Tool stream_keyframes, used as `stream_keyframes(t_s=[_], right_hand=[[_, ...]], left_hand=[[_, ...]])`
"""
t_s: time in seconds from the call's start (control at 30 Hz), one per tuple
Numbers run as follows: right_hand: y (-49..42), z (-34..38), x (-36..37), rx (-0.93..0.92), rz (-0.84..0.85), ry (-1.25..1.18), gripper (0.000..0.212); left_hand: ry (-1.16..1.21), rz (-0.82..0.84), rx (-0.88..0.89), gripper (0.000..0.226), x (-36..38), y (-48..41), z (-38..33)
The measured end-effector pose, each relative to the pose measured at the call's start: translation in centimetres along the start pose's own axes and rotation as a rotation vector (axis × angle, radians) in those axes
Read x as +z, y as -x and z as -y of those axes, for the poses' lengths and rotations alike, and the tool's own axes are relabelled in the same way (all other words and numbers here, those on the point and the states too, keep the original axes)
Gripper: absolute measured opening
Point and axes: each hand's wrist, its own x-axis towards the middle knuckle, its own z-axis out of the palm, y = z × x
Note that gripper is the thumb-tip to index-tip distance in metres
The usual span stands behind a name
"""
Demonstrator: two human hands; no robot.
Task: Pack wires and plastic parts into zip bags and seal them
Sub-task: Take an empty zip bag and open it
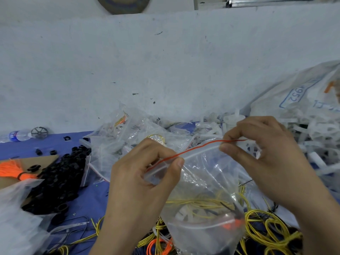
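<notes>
On a blue work surface [86,197] before a pale wall, the left hand [145,173] and right hand [265,153] each pinch the red-striped top of a clear plastic zip bag [206,181] holding yellow wires [198,202], near centre.

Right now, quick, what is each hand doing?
Left hand: pinches the zip bag at its red-lined top.
Right hand: pinches the same top edge.

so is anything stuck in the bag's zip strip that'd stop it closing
Nothing visible does. The left hand and right hand pinch the zip strip at either end; the yellow wires and white parts sit low in the zip bag, clear of it.
</notes>
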Motion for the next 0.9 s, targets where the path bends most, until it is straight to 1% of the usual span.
stream_keyframes(t_s=[0.13,0.17,0.27,0.3,0.4,0.5,0.63,0.77,0.9], right_hand=[[0.0,-0.7,0.1,-0.017,0.013,0.019,0.026],[0.0,-0.7,0.1,-0.021,0.014,0.015,0.024],[-0.1,-1.0,-0.1,0.021,-0.002,-0.015,0.005],[-0.1,-1.2,-0.2,0.027,0.003,-0.014,0.003],[-0.1,-1.4,-0.3,0.011,0.008,-0.005,0.004],[-0.2,-1.6,-0.5,0.044,-0.014,-0.044,0.007],[-0.1,-2.1,-0.5,0.058,0.009,-0.015,0.011],[-0.1,-2.2,-0.7,0.118,-0.07,-0.067,0.014],[0.0,-2.9,-0.5,0.155,-0.03,-0.116,0.022]], left_hand=[[-0.012,0.001,-0.008,0.015,0.1,0.0,0.0],[-0.01,0.001,-0.008,0.015,0.1,0.0,0.0],[0.003,-0.004,-0.016,0.016,0.0,0.0,0.1],[0.004,-0.003,-0.021,0.016,0.0,0.0,0.1],[0.0,0.001,-0.022,0.016,0.1,0.0,0.0],[0.005,-0.009,-0.019,0.014,0.0,0.0,0.0],[-0.007,-0.001,-0.017,0.014,0.0,0.0,0.0],[0.008,-0.011,-0.019,0.013,-0.1,0.0,0.1],[0.009,-0.003,-0.041,0.016,-0.1,0.0,0.2]])
